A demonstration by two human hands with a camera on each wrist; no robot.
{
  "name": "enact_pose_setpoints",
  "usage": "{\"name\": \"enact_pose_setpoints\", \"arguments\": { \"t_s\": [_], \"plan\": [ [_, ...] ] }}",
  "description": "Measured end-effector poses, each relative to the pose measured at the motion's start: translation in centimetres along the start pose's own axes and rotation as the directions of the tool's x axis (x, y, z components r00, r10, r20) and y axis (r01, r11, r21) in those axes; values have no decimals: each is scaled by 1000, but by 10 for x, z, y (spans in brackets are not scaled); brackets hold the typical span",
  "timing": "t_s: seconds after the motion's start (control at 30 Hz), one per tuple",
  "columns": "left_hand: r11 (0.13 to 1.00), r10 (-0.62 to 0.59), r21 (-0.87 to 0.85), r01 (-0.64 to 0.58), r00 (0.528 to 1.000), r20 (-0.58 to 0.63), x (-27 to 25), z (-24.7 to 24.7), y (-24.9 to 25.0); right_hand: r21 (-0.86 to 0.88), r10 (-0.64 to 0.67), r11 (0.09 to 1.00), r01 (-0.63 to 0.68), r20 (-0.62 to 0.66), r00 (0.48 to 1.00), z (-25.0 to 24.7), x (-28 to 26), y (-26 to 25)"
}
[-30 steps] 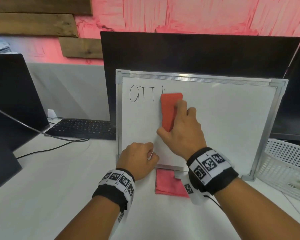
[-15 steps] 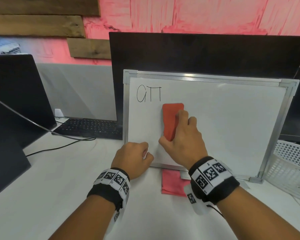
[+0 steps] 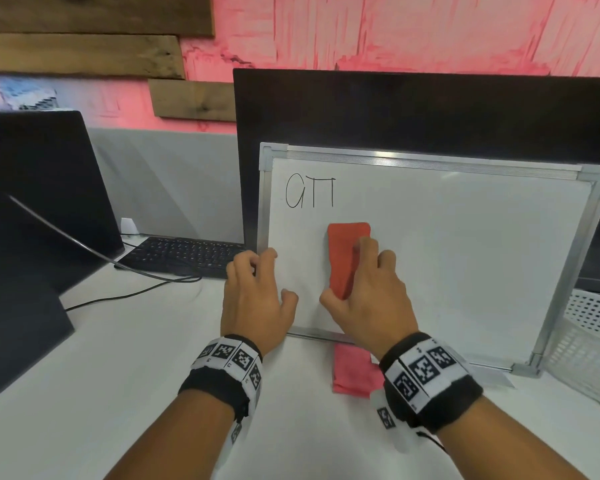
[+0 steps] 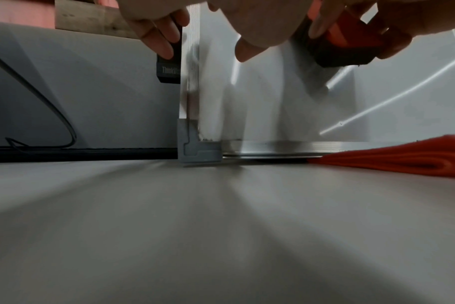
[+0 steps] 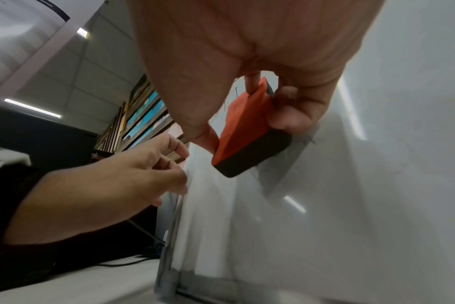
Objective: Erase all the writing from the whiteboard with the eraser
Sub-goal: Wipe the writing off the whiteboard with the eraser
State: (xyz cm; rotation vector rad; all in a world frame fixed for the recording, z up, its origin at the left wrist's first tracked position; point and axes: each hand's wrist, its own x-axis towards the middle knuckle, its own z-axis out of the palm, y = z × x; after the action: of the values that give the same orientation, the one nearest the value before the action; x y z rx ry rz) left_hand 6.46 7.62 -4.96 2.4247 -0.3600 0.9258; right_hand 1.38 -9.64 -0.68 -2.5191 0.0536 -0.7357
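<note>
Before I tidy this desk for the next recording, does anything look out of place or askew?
Mostly the red cloth: it lies partly tucked under the bottom edge of the whiteboard, which leans against the monitor. A loose cable also trails across the table. Nothing looks spilled or damaged.

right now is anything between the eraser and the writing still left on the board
Nothing visible. The eraser, gripped by the right hand, sits on the whiteboard below and right of the remaining writing, with only bare board surface between them. The left hand is at the board's left edge, lower down and off that path.
</note>
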Motion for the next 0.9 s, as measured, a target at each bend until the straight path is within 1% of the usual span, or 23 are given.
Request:
{"name": "enact_pose_setpoints", "arguments": {
  "t_s": [0.13,0.27,0.37,0.5,0.57,0.67,0.83,0.9],
  "plan": [
    [998,-58,0,58,997,57,0,0,-1,-3,-42,999,42,-41,998,-10,23,-10],
    [997,-56,-51,61,995,88,0,1,-2,6,-60,998,61,-113,992,-27,52,-27],
    [995,-58,-74,65,994,91,0,1,-3,-11,-63,998,62,-105,992,-25,48,-28],
    [994,-59,-86,66,995,86,-1,0,-2,-11,-38,999,37,-16,999,-3,16,-13],
    [994,-58,-89,66,994,89,-1,1,-2,-7,-25,1000,25,-10,1000,3,9,-10],
    [992,-59,-109,69,994,92,0,1,-2,-7,-37,999,37,-21,999,1,18,-15],
    [989,-54,-131,66,994,99,0,-1,-4,4,-63,998,64,-96,993,-13,50,-34],
    [988,-52,-137,65,994,96,0,-1,-5,0,-67,998,68,-98,993,-13,51,-36]
  ]
}}
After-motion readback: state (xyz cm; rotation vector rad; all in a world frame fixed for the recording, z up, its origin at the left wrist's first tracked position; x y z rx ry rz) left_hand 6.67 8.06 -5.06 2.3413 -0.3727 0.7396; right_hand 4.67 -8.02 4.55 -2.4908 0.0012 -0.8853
